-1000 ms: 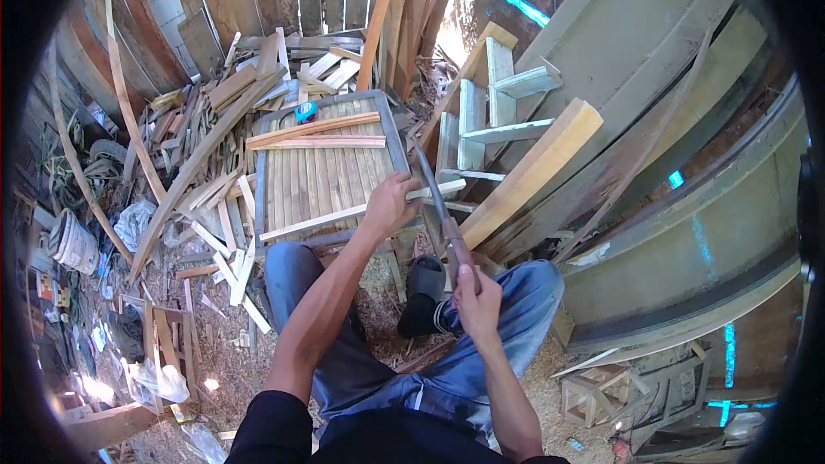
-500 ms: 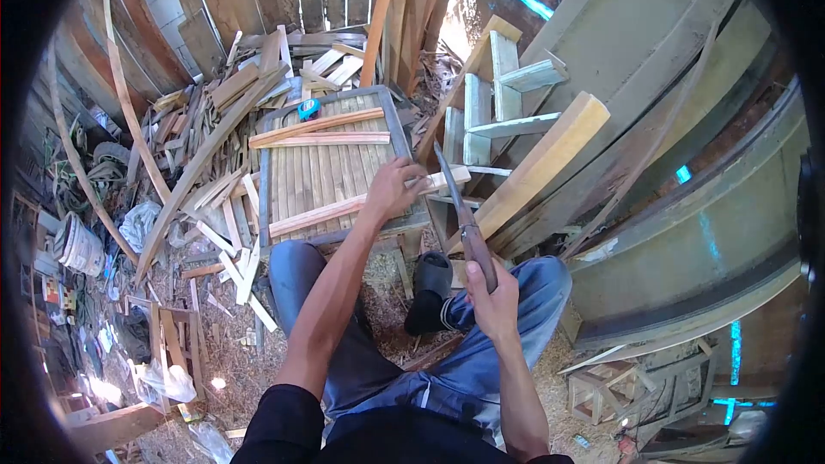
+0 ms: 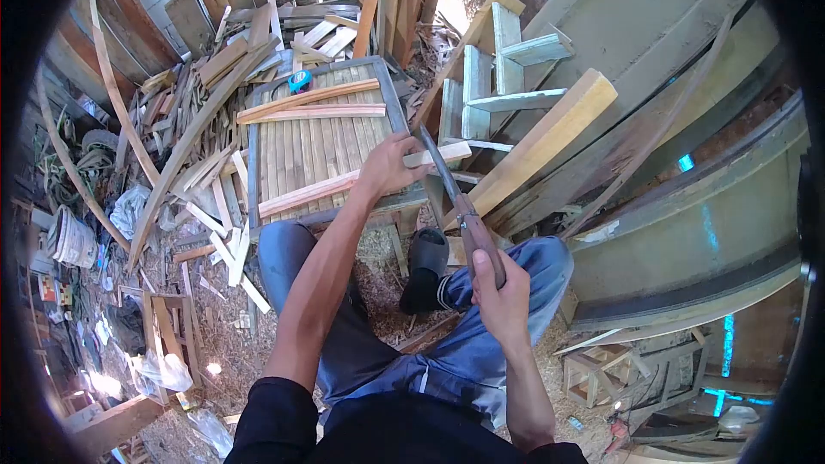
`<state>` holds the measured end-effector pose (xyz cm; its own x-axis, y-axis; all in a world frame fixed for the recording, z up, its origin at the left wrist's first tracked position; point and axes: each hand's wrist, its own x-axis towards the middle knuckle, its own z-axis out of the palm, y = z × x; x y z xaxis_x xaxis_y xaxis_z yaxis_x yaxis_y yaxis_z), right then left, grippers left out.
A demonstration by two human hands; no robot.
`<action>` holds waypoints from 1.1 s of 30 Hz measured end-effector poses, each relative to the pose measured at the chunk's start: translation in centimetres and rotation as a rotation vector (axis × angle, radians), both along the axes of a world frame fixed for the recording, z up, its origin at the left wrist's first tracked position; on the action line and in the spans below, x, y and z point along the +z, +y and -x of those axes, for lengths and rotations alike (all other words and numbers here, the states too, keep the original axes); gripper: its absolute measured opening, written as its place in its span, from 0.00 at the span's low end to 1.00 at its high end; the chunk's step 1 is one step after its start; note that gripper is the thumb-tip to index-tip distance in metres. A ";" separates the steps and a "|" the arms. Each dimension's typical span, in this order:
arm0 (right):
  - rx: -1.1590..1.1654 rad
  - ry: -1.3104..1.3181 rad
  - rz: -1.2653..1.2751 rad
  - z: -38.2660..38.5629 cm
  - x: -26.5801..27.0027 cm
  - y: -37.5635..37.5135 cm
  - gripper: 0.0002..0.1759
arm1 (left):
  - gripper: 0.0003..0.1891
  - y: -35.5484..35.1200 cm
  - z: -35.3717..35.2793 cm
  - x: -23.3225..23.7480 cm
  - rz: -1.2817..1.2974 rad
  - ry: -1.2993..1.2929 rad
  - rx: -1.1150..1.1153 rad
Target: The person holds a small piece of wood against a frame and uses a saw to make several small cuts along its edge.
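My left hand [image 3: 388, 165] is closed over a pale wooden strip [image 3: 309, 193], which lies slantwise across the near part of a slatted, dark-framed panel [image 3: 384, 86]. The strip's right end sticks out past the panel's edge. In my right hand [image 3: 498, 292] is a handsaw [image 3: 445, 174], held by its long brown wooden handle. Its dark, narrow blade points up and away, seen nearly edge-on, and overlaps the strip just right of my left fingers. Two more wooden strips [image 3: 344, 111] and a blue tape measure [image 3: 299, 81] rest on the panel's far part.
Scrap wood [image 3: 228, 69] is heaped behind and left of the panel. A thick plank [image 3: 541, 150] leans at the right, beside a pale wooden frame [image 3: 516, 99]. My sandalled foot [image 3: 428, 251] is below the panel. A white bucket [image 3: 73, 239] stands at far left.
My left hand has come down onto the strip and closed around it. The saw has shifted slightly, its blade now crossing the strip nearer the left fingers. The view has tilted a little.
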<state>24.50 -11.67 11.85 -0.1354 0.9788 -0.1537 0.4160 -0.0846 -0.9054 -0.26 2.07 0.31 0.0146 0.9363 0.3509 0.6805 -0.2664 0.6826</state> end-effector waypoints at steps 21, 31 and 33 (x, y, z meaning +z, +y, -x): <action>-0.026 -0.091 0.099 3.8 3.5 4.3 0.26 | 0.16 0.2 -0.2 0.3 0.114 -0.063 0.006; 0.005 -0.074 0.002 2.8 -6.0 8.1 0.25 | 0.19 1.0 0.2 0.2 0.071 -0.027 -0.032; -0.026 0.035 -0.192 3.5 -9.4 5.1 0.21 | 0.18 0.7 0.3 0.1 0.163 -0.006 -0.022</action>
<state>21.04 -6.59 2.43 -0.1121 0.9929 0.0405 0.3839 0.0808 -0.9198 -0.53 2.75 0.40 0.0338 0.9804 0.1942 0.6714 -0.1662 0.7222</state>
